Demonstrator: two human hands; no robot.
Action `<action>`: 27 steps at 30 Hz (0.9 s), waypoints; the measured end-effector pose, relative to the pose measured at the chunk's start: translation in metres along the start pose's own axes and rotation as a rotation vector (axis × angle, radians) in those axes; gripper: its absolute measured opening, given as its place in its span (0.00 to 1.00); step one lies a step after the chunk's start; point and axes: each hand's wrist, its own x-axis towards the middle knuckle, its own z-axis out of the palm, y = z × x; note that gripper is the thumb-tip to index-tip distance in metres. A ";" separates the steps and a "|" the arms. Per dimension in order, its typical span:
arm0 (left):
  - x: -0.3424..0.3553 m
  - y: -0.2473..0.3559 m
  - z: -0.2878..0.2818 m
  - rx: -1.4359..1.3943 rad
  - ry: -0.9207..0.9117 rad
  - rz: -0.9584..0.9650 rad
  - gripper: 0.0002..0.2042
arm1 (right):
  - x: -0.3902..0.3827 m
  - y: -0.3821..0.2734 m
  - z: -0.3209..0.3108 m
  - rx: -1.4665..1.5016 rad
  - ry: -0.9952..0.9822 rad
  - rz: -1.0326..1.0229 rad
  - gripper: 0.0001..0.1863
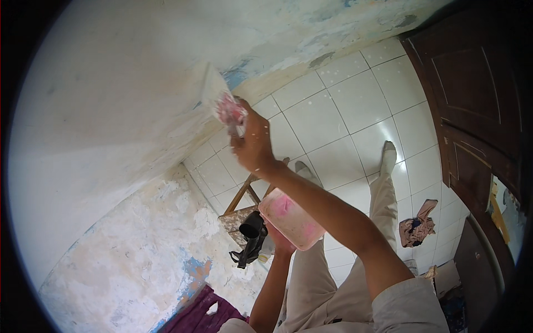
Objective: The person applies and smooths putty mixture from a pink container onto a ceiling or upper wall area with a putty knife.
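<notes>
Head view: right hand (254, 140), grip round scraper (224, 101), edge at wall (127, 105); left hand (282, 241) holding tray (293, 221), well apart.

Toward eleven o'clock the flat tool (223, 101) is blurred; toward six, the pink tray (294, 217) hides part of the left hand (282, 241).

The pink tray (291, 219) reads to me, from afar, as smooth plastic under chalky, matt smears. I see rough, flaking plaster on the wall (127, 261), glossy ceramic-looking floor tiles (327, 119), a softly shining wooden door (472, 66) and a crumpled cloth bundle (417, 230).
</notes>
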 end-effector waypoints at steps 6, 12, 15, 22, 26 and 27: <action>-0.004 -0.002 -0.008 0.006 -0.057 -0.024 0.36 | 0.030 0.112 -0.038 0.230 0.354 0.697 0.13; -0.009 0.004 -0.007 0.093 0.008 0.031 0.38 | 0.079 0.083 0.003 0.138 0.455 0.585 0.05; -0.010 0.007 -0.006 0.030 -0.025 -0.026 0.38 | 0.050 0.020 0.026 0.012 0.373 0.148 0.13; -0.013 0.004 -0.016 -0.006 -0.028 -0.049 0.39 | -0.027 0.013 0.014 -0.267 -0.195 -0.322 0.29; -0.015 0.000 -0.023 -0.010 -0.023 -0.009 0.39 | -0.015 0.065 -0.027 -0.022 0.079 0.230 0.21; -0.016 -0.001 -0.024 -0.011 0.010 -0.009 0.39 | 0.000 0.079 -0.041 -0.017 0.197 0.377 0.18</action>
